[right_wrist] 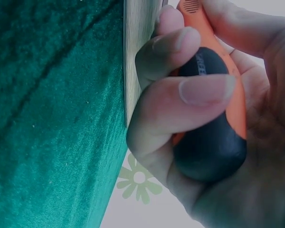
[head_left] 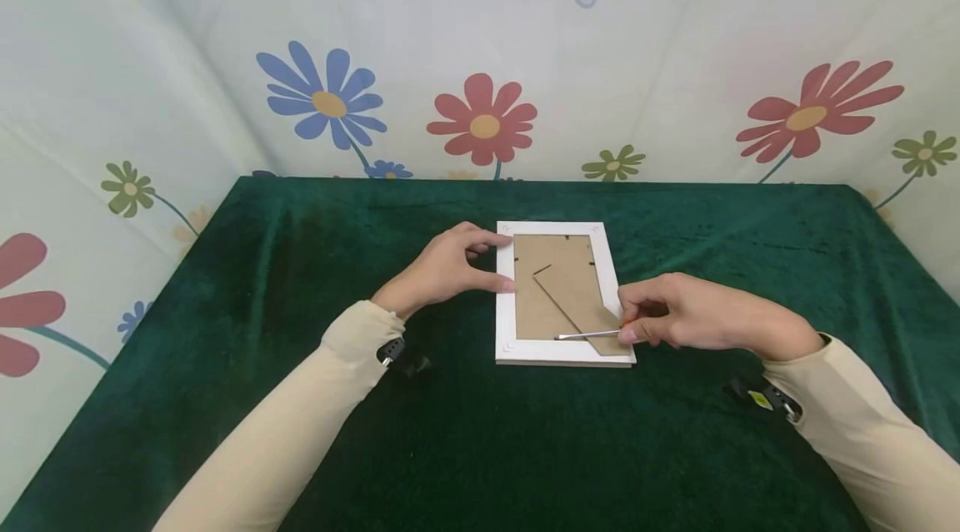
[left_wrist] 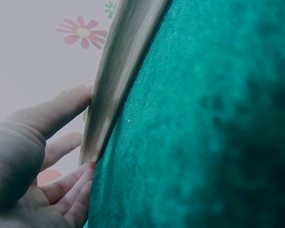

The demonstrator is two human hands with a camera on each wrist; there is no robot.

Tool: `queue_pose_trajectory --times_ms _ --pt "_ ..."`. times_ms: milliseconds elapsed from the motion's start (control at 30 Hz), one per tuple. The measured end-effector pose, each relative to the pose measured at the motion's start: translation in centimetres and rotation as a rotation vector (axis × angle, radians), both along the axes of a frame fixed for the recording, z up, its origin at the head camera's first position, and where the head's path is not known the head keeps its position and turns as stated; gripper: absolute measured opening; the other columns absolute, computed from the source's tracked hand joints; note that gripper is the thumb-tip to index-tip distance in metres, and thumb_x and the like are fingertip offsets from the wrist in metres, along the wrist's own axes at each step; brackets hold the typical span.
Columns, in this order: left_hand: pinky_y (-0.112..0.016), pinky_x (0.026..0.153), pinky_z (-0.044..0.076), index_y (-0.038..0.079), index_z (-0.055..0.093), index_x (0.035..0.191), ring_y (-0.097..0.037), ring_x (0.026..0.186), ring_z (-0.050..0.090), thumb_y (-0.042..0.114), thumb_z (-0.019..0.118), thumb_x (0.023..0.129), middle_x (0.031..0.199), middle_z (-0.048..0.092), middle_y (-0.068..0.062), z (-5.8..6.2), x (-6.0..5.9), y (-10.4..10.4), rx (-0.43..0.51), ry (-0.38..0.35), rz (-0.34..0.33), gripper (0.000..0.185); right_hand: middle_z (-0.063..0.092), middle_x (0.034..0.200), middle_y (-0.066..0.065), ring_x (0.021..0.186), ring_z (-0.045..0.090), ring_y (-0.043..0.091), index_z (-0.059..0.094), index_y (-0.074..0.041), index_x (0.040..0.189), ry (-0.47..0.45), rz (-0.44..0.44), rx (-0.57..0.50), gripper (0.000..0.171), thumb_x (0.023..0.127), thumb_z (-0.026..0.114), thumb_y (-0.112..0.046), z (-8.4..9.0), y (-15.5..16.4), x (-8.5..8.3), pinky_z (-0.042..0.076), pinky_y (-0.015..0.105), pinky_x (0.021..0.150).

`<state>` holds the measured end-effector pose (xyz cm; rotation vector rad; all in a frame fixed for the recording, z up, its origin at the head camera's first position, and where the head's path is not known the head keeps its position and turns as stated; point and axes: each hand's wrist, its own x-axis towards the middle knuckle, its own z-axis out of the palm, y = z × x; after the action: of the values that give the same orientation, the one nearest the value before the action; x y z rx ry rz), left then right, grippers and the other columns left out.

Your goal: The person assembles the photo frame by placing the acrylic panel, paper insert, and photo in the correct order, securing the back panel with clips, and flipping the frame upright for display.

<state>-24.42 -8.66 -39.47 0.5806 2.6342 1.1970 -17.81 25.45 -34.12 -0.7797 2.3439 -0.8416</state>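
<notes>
A white picture frame (head_left: 504, 315) lies face down, its brown backing board (head_left: 551, 265) and angled easel stand (head_left: 596, 319) uppermost. At its left border, my left hand (head_left: 457, 261) rests its outstretched thumb and index finger on the frame. The left wrist view shows the frame's wood-toned side (left_wrist: 116, 71), with the other fingers against it near the corner. My right hand (head_left: 686, 311) grips a screwdriver by its orange and black handle (right_wrist: 211, 152). Its metal shaft (head_left: 588, 335) points left across the stand's lower part, the tip over the backing.
A dark green velvety cloth (head_left: 480, 449) covers the table. Behind it hangs a pale backdrop (head_left: 420, 7) printed with flowers. Small dark tabs (head_left: 592, 263) sit along the backing's inner edges. Each wrist wears a black strap (head_left: 390, 350) over a cream sleeve.
</notes>
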Motion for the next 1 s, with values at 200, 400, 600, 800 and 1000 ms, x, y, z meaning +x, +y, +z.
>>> queue_pose_trajectory --times_ms 200,400,600,800,1000 --pt "-0.046 0.102 0.055 0.021 0.065 0.148 -0.026 0.129 0.055 0.044 0.094 0.08 0.143 0.055 -0.005 0.05 -0.03 0.09 0.004 0.003 -0.001 0.078 0.058 0.083 -0.002 0.063 0.053 0.017 0.064 -0.018 0.096 -0.006 0.0 -0.011 0.013 0.104 0.071 -0.025 0.12 0.1 0.04 0.044 0.027 0.057" --pt "-0.046 0.102 0.055 0.021 0.065 0.148 -0.026 0.129 0.055 0.044 0.094 0.081 0.142 0.055 -0.005 0.06 -0.04 0.1 0.001 -0.001 0.002 0.077 0.058 0.082 -0.002 0.064 0.053 0.017 0.064 -0.018 0.096 -0.012 -0.011 -0.011 0.013 0.103 0.073 -0.024 0.04 0.05 0.08 0.043 0.027 0.057" --pt "-0.047 0.102 0.054 0.02 0.065 0.148 -0.026 0.129 0.055 0.043 0.093 0.081 0.142 0.055 -0.005 0.1 0.06 0.03 -0.002 -0.002 0.004 0.076 0.057 0.081 -0.002 0.064 0.053 0.017 0.063 -0.019 0.096 -0.016 -0.007 0.004 0.013 0.103 0.072 -0.024 0.2 -0.15 0.02 0.043 0.027 0.056" --pt "-0.047 0.103 0.054 0.02 0.064 0.148 -0.026 0.13 0.055 0.043 0.094 0.081 0.143 0.055 -0.005 0.07 0.06 0.03 -0.002 -0.003 0.006 0.077 0.057 0.083 -0.003 0.065 0.054 0.018 0.063 -0.019 0.097 -0.017 0.01 0.008 0.012 0.104 0.072 -0.024 0.22 -0.22 -0.17 0.045 0.028 0.058" --pt "-0.046 0.103 0.054 0.02 0.065 0.148 -0.027 0.13 0.055 0.043 0.094 0.081 0.143 0.055 -0.005 0.05 -0.01 0.03 0.0 0.001 -0.001 0.077 0.057 0.084 -0.002 0.066 0.055 0.019 0.063 -0.018 0.097 -0.027 0.018 0.005 0.012 0.105 0.07 -0.023 0.31 -0.28 -0.22 0.046 0.028 0.059"
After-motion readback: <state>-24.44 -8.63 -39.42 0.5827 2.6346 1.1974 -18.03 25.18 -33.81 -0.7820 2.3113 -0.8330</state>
